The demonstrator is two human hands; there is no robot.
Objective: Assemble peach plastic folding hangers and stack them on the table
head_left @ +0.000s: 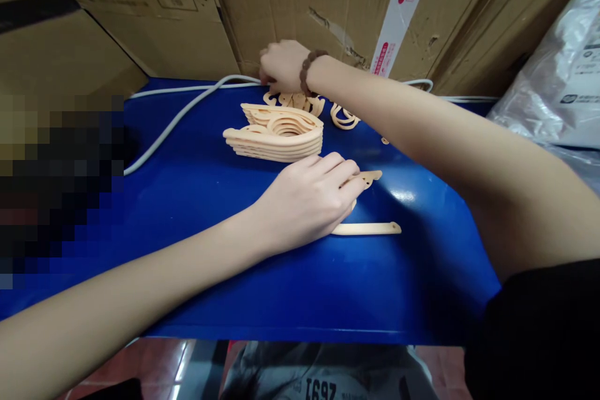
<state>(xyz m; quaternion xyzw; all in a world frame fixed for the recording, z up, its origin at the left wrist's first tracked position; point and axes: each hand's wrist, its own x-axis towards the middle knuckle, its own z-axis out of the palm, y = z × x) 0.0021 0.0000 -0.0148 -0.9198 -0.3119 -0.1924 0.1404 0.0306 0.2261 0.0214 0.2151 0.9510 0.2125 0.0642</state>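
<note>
My left hand (312, 200) is closed over a beige plastic piece (372, 177) in the middle of the blue table (281, 294). Part of a beige bar (370, 229) sticks out from beneath that hand. Just behind it lies a neat stack of beige plastic pieces (281, 145). My right hand (284, 69), with a brown bead bracelet at the wrist, reaches across to the table's back, beside a loose heap of small beige hooks (295, 101). Its fingers point down and are partly hidden, so their grip cannot be made out.
More curved beige pieces (344, 117) lie right of the heap. A white cable (175, 119) runs along the back and left. Cardboard boxes (300, 6) stand behind the table, and a clear plastic-wrapped package (557, 75) is at the right.
</note>
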